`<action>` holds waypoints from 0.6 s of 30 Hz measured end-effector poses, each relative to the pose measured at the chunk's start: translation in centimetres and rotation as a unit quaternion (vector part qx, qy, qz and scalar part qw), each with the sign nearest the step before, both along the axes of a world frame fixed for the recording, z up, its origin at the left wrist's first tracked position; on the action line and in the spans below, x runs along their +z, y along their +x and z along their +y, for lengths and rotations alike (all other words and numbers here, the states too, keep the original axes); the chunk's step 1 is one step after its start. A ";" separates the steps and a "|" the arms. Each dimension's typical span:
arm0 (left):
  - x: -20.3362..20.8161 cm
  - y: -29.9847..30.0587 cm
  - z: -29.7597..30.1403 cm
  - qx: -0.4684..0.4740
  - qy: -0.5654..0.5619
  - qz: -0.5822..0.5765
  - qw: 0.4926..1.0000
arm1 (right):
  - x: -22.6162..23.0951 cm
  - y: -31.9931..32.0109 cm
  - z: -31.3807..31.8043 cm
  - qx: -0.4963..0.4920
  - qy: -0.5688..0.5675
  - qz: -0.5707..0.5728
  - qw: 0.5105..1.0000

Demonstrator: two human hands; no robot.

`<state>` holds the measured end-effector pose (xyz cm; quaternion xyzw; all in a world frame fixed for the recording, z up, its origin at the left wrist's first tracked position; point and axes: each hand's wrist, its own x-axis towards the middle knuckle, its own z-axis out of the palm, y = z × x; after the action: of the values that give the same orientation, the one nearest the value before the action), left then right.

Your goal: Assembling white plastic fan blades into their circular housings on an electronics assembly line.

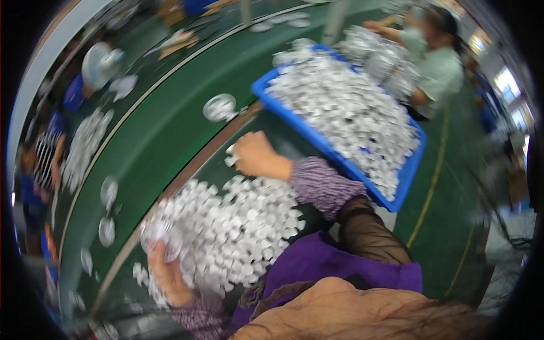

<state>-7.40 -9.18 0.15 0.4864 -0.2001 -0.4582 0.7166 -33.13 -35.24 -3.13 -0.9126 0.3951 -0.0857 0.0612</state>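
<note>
My left hand (pixel 165 276) has its fingers round a clear, round plastic piece (pixel 163 233), which looks like a dome lid or shallow cup; blur hides its exact kind. Beside it spreads a heap of small white disc-like pieces (pixel 235 229) on the dark green worktop. Beyond the heap, my right hand (pixel 258 154) is closed, palm down, with a few small white pieces (pixel 231 156) showing at its fingertips. A large blue tray (pixel 317 139) full of similar white pieces (pixel 345 107) stands to the right of that hand.
A green conveyor belt (pixel 153 133) curves past the worktop, carrying clear round plastic pieces (pixel 220 107) here and there. Behind the tray, a person in a light green top (pixel 445 73) handles a clear stack. Another person in stripes (pixel 48 150) is across the belt.
</note>
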 end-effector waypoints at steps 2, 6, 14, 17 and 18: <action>0.9 -2.1 -1.3 0.025 0.084 -0.014 0.996 | 1.6 -0.3 0.9 0.043 -0.014 -0.113 0.993; 1.6 -4.9 -4.7 -0.060 -0.007 -0.038 0.997 | 6.4 0.9 5.2 0.180 -0.028 -0.303 0.936; 1.7 -6.4 -4.5 -0.116 0.012 -0.061 0.991 | 5.2 5.5 10.0 0.264 -0.057 -0.324 0.907; 1.0 -7.0 -4.9 -0.096 0.015 -0.100 0.990 | 5.2 5.9 10.1 0.269 -0.039 -0.280 0.921; 0.9 -6.9 -5.0 -0.066 0.029 -0.172 0.982 | 5.6 5.9 10.3 0.279 -0.041 -0.279 0.918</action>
<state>-14.27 -14.15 1.01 0.5645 -0.3385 -0.4194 0.6251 -27.24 -24.97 2.45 -0.9264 0.0878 -0.3326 0.1533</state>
